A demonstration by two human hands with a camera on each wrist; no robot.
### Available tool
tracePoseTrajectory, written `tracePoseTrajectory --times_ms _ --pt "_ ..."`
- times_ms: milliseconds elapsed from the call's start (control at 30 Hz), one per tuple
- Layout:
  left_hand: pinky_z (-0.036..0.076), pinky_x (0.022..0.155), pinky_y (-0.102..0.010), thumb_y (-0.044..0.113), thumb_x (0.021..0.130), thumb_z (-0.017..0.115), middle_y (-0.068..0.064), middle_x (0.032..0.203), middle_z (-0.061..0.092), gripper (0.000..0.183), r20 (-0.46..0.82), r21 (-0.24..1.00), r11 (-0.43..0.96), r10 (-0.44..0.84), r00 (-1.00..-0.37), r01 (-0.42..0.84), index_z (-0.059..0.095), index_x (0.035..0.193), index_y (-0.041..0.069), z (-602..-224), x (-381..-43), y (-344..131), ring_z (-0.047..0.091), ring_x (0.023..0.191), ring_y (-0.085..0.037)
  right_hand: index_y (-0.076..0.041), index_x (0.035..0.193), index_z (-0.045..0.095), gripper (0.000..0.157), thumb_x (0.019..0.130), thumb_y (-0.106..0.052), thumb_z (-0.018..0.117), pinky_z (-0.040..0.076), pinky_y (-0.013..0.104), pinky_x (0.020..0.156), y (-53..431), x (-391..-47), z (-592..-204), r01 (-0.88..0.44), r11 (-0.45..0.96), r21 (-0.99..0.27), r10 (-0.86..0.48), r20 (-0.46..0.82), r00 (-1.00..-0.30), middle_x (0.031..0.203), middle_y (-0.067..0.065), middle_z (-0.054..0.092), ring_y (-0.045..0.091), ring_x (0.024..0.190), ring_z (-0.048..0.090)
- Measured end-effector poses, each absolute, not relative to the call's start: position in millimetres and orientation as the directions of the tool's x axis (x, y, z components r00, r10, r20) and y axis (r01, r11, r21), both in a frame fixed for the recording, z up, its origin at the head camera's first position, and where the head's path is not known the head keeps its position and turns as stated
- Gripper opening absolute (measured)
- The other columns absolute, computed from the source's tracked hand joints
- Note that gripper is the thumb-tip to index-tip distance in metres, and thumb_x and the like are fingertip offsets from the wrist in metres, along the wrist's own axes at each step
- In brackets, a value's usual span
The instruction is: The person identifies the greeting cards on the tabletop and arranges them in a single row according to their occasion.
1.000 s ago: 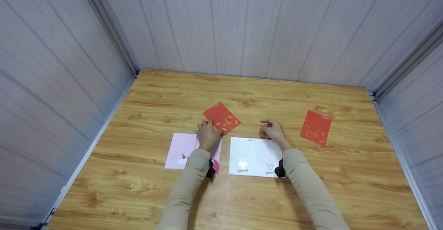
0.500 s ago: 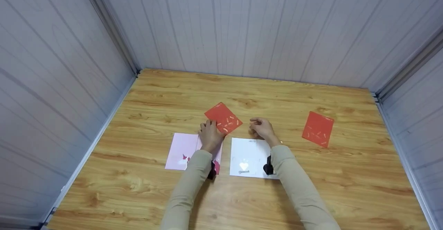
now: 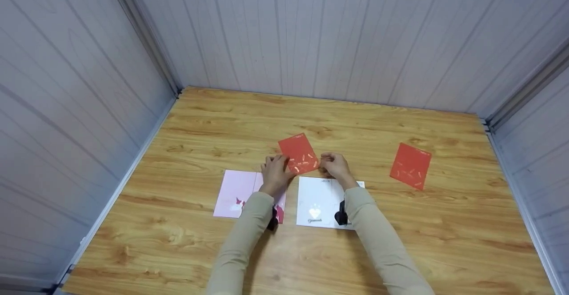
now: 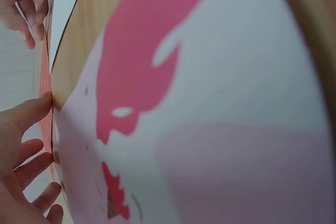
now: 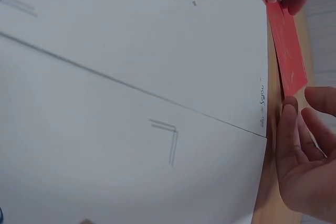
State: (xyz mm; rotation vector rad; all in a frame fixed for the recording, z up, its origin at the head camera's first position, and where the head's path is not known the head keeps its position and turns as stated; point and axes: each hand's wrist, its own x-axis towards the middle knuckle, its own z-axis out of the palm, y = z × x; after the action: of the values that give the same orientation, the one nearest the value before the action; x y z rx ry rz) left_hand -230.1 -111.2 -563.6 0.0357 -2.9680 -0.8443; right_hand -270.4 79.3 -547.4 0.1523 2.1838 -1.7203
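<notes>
A red card (image 3: 302,155) with pale gold marks lies slanted on the wooden table in the head view. My left hand (image 3: 275,174) holds its lower left side, thumb at the near edge and fingers over the left edge. At its lower right corner is my right hand (image 3: 336,167), with relaxed, bent fingers; in the right wrist view a gap shows between the right fingertips (image 5: 289,103) at the card's end. Under the left wrist lies an unfolded pink card (image 3: 235,190) with dark pink shapes. An unfolded white card (image 3: 315,195) is partly hidden by the right forearm.
A second red card (image 3: 411,165) with similar marks lies to the right on the wooden table (image 3: 213,250). Pale panel walls (image 3: 311,37) stand behind the table and along both sides.
The near red card has shifted right and turned clockwise with my left hand. My right hand has come in leftward to the card's right corner. The other cards lie as before.
</notes>
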Motion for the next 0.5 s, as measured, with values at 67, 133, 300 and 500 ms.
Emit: tracePoseTrajectory --times_ms 67,133,300,500 --pt "0.026 0.082 -0.040 0.034 0.073 0.070 -0.004 0.120 0.050 0.054 0.061 0.532 0.847 -0.029 -0.998 0.007 0.053 0.119 0.010 -563.9 -230.2 -111.0 0.036 0.106 -0.026 0.004 0.118 0.048 0.036 0.083 -0.002 0.054 0.046 0.028 0.054 78.2 -270.5 -546.4 0.327 0.242 -0.914 -0.126 -0.364 -0.923 0.094 0.016 0.056 0.018 0.064 0.056" --pt "0.026 0.081 -0.041 0.034 0.073 0.070 -0.005 0.119 0.050 0.054 0.074 0.524 0.851 -0.020 -0.997 0.022 0.054 0.119 0.009 -564.1 -230.0 -110.9 0.037 0.106 -0.027 0.003 0.119 0.048 0.039 0.081 -0.001 0.056 0.046 0.028 0.052 77.4 -270.5 -545.6 0.356 0.231 -0.906 -0.120 -0.389 -0.913 0.088 0.015 0.057 0.016 0.059 0.054" --pt "0.027 0.080 -0.043 0.036 0.074 0.069 -0.006 0.119 0.051 0.056 0.071 0.496 0.868 -0.001 -0.997 0.034 0.053 0.120 0.009 -564.3 -229.7 -110.8 0.038 0.106 -0.029 0.002 0.117 0.050 0.040 0.078 0.002 0.057 0.045 0.025 0.050 77.1 -271.4 -547.5 0.407 0.213 -0.888 -0.100 -0.434 -0.895 0.079 0.014 0.060 0.014 0.054 0.053" --pt "0.026 0.082 -0.042 0.036 0.075 0.068 -0.005 0.121 0.049 0.057 0.048 0.507 0.862 -0.002 -0.999 0.022 0.051 0.122 0.010 -565.1 -231.3 -111.7 0.036 0.108 -0.027 0.000 0.114 0.055 0.034 0.080 -0.001 0.056 0.044 0.025 0.051 75.9 -273.0 -549.6 0.392 0.247 -0.886 -0.097 -0.425 -0.900 0.077 0.008 0.056 0.012 0.056 0.049"
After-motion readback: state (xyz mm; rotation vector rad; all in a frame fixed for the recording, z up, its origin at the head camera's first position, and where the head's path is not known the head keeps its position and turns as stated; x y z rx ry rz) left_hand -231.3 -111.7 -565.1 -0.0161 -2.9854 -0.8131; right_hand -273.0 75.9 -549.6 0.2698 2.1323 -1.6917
